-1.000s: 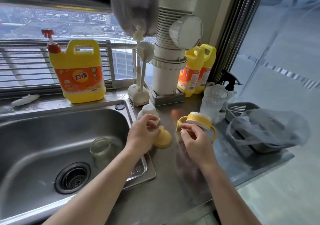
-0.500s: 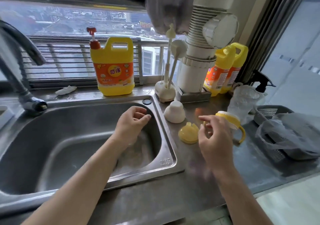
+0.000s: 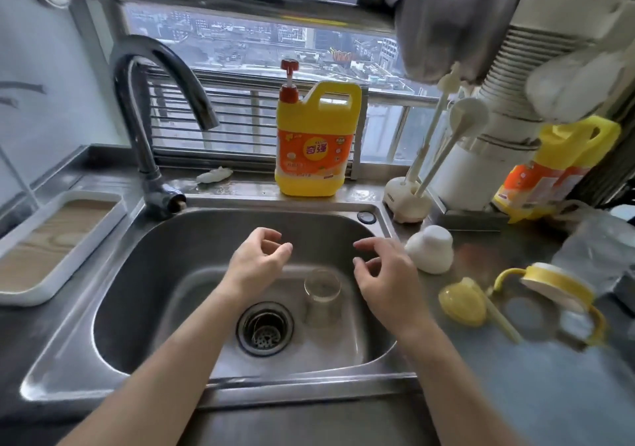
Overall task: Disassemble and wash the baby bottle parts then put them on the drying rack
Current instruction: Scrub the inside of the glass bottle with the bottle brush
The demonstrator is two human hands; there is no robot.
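grips loose, empty, left hand [image 3: 256,263], right hand [image 3: 385,282], clear bottle [image 3: 322,296] faint in sink [image 3: 154,291]

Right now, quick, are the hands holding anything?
Left hand: open, fingers loosely curled, holding nothing.
Right hand: open, fingers loosely curled, holding nothing.

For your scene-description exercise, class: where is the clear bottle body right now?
In the head view, the bottle body stands in the sink, just right of the drain, near the right hand.
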